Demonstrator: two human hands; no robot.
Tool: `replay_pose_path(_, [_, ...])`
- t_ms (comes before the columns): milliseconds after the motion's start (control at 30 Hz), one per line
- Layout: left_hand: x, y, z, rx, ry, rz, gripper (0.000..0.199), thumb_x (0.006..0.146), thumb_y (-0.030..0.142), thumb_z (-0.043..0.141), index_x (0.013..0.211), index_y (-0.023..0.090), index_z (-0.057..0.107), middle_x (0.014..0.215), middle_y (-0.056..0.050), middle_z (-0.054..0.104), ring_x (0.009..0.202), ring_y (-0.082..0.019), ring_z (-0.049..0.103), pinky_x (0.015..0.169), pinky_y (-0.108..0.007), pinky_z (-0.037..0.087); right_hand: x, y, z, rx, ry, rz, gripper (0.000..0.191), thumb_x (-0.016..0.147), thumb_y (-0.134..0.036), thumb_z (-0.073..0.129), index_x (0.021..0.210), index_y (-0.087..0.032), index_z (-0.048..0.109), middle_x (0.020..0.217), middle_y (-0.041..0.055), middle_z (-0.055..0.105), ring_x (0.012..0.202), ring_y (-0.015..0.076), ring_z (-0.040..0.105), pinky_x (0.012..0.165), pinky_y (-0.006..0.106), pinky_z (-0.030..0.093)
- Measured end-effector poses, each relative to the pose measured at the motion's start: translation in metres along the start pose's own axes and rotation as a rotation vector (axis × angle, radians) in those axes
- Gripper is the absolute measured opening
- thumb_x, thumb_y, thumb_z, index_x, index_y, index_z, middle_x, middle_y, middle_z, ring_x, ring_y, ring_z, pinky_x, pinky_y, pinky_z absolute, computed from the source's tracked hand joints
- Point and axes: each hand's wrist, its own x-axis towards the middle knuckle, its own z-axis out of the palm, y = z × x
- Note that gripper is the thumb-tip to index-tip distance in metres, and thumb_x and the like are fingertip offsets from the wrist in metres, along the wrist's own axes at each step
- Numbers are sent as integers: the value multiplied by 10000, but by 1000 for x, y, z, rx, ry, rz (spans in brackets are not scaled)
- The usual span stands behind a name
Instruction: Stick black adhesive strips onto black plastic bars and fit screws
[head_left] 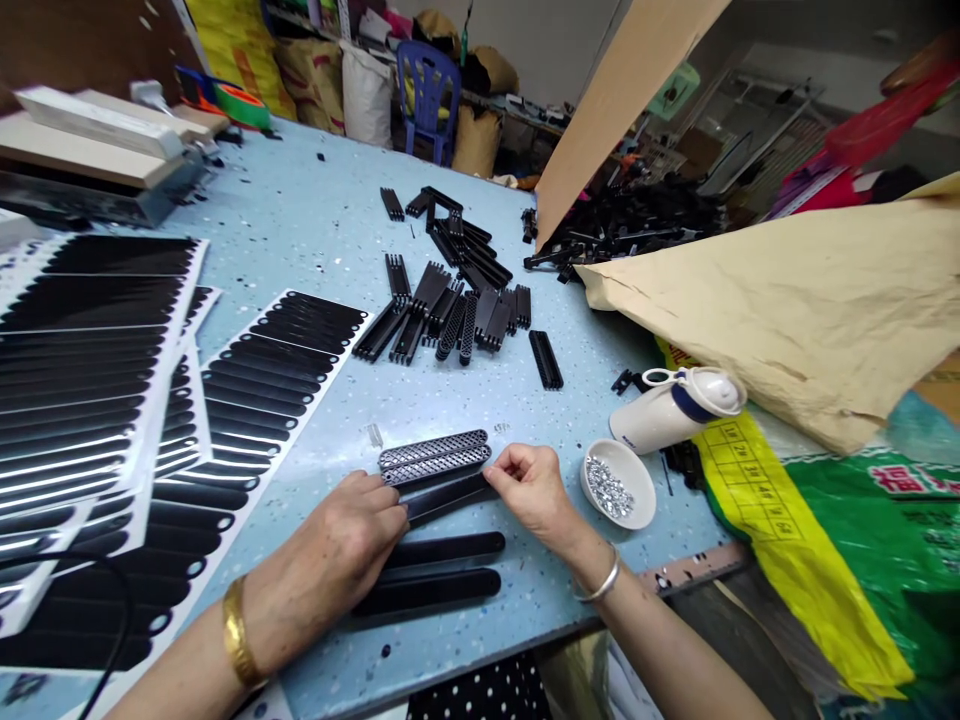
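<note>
Strip (pixel 448 498): is lying toward the person's side of the bench (pixel 337 180), spanning from left hand (pixel 360 530) to right hand (pixel 534 492); whether it is touching the top or floating just above, I cannot tell.
Long axis: is running sideways across the person's front, slanting so that the right end is pointing a little farther away; the left end is disappearing under fingers.
Left-end grip: the left hand is curling over that end, grasping it.
Right-end grip: the right hand is pinching the other tip between thumb and forefinger.
Two-ended hold: is probably serving to keep the strip straight and steady.
Lattice bars (pixel 435 448): are lying side by side just beyond the strip, following roughly its slant; they are presumably sitting there for easy reach.
Plain bars (pixel 450 549): are lying on the near side, pointing sideways with less slant, the left hand covering part of them.
Bowl (pixel 646 492): is holding small shiny bits (pixel 609 488) beside the right hand, likely for handiness.
Bottle (pixel 645 422): is lying on its side just behind the bowl, its lid pointing right.
Pile (pixel 430 290): black pieces are sprawling farther back, pointing various ways.
Sheets (pixel 82 350): are overlapping at left, bearing rows of black shapes.
</note>
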Motion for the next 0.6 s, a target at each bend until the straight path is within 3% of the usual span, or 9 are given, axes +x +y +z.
replay_pose_path(600, [-3,-2,2,-64,-34,-20,311,970,79,358,766,154,580,758,-50,574,736,-185,467,710,-374,388,-1,8,2,-129,35,-120,197,715,-219,587,533,-187,520,472,-41,456,446,93,396,430,218,287])
